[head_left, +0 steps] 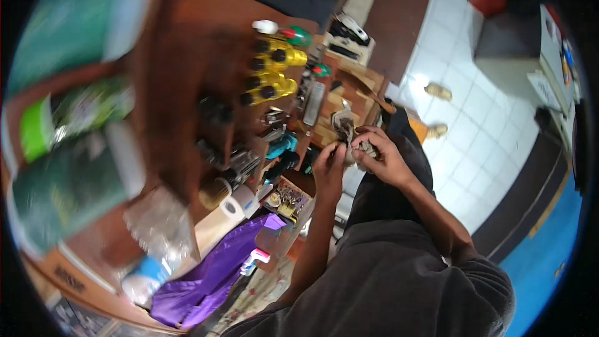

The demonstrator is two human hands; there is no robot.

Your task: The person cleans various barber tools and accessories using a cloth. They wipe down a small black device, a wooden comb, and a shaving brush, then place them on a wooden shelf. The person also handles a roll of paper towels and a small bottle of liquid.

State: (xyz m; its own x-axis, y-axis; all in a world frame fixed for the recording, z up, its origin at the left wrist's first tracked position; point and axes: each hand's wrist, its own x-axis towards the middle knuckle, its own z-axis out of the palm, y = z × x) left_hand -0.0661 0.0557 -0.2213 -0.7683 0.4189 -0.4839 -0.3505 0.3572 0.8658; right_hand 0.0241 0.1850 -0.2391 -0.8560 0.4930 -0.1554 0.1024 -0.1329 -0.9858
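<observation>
Both of my hands meet over the wooden bench and pinch a crumpled, grey-brown piece of cloth (342,122). My left hand (331,163) grips its lower edge between thumb and fingertips. Close beside it, my right hand (385,157) has its fingers curled round another bunched part of the same cloth. A dark, dirty-looking patch shows in the fold above my fingers. Just beyond the cloth lies a wooden surface (357,98) with small tools or parts on it, too blurred to name.
Yellow bottles with black caps (274,87) stand left of the bench. Farther left are large green containers (75,181). Purple fabric (212,281) and a white roll (231,208) lie lower left. White floor tiles (465,125) and a pair of sandals (438,92) are to the right.
</observation>
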